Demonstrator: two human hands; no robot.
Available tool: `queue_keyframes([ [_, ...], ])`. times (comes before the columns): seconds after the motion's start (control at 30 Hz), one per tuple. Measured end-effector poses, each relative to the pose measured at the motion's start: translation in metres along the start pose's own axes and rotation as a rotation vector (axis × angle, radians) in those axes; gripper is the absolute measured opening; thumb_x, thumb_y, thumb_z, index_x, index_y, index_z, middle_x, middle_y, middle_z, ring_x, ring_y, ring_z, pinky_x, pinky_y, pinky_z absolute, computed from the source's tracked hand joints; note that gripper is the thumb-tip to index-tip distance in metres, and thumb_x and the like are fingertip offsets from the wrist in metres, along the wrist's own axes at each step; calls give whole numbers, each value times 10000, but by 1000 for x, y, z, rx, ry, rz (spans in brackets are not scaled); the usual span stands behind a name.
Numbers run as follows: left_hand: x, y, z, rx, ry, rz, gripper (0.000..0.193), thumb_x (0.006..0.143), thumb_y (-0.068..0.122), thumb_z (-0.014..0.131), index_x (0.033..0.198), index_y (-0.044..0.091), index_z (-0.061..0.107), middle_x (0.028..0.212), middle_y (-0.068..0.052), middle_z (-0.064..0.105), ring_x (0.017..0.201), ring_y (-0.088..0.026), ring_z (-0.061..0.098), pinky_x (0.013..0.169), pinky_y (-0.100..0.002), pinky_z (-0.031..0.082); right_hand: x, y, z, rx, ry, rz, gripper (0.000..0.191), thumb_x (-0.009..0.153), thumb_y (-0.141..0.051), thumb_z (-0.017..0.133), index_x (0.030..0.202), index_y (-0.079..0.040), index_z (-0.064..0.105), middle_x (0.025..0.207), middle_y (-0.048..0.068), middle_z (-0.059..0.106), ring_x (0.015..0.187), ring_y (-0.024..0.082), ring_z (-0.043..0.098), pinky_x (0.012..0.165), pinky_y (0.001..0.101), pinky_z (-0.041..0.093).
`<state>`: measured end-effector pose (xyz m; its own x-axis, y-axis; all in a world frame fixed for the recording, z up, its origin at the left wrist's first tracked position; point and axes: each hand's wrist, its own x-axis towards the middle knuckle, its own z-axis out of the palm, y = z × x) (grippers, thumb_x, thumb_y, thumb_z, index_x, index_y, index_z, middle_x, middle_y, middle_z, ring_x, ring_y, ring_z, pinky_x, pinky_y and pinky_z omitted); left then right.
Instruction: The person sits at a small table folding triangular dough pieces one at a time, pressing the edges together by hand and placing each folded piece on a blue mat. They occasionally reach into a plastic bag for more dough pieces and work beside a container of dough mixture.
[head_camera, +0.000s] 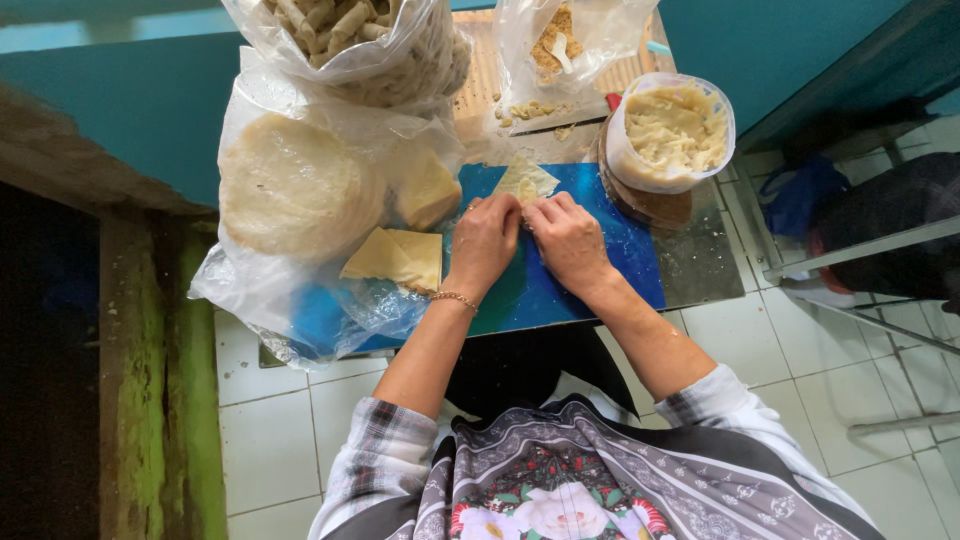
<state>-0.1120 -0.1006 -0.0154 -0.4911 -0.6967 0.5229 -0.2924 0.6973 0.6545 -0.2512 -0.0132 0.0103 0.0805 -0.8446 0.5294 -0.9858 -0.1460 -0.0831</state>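
Nearest to us is the patterned apron (600, 490), and beyond it both forearms reach out to the blue mat (560, 290) on the table (700, 265). Our left hand (485, 240) and right hand (568, 240) lie side by side, fingers curled down and pressing on a pale wrapper (526, 180) whose far corner shows past the fingertips; we judge this the rolling step, with the near edge being tucked, and the next move calls for even pressure away from us. Cut wrappers (395, 255) lie just left, a round stack (295, 190) in plastic further left, a tub of filling (672, 130) far right, a bag of finished rolls (350, 40) at the far side. Free mat remains near and right; the table's near edge is close.
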Motion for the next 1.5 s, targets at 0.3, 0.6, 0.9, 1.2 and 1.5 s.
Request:
queue_keyframes([
  [0.3,-3,12,-13,98,38,56,37,873,108,692,878,89,723,887,-84,711,858,-321,658,766,-416,551,3,4,0,36,-22,-23,211,862,-62,698,1071,-48,713,1031,91,689,1002,296,648,830,381,563],
  [0.6,-5,6,-9,61,-10,64,36,878,91,703,891,85,736,928,-68,707,893,-318,649,790,-418,543,3,9,1,205,-21,38,223,864,-99,752,1079,-47,723,1030,118,682,985,334,647,829,405,551],
  [0.9,-2,10,-9,103,72,39,145,879,91,679,1012,54,724,1095,-83,709,1012,-323,655,855,-412,552,1,10,14,24,20,-103,216,817,20,660,1033,6,674,992,133,657,989,326,645,847,387,556],
  [1.2,-3,0,-4,229,-21,30,253,878,68,615,1106,55,725,1249,-67,690,1139,-306,614,969,-454,496,25,44,8,343,-168,69,66,915,-72,707,965,-29,700,943,146,673,906,359,656,787,445,539],
  [1.5,-3,0,-7,225,10,46,236,874,61,630,1085,50,735,1225,-69,700,1122,-301,624,957,-453,508,8,27,-25,337,-198,-16,79,861,-37,708,939,-35,696,917,144,666,899,364,652,768,449,533],
])
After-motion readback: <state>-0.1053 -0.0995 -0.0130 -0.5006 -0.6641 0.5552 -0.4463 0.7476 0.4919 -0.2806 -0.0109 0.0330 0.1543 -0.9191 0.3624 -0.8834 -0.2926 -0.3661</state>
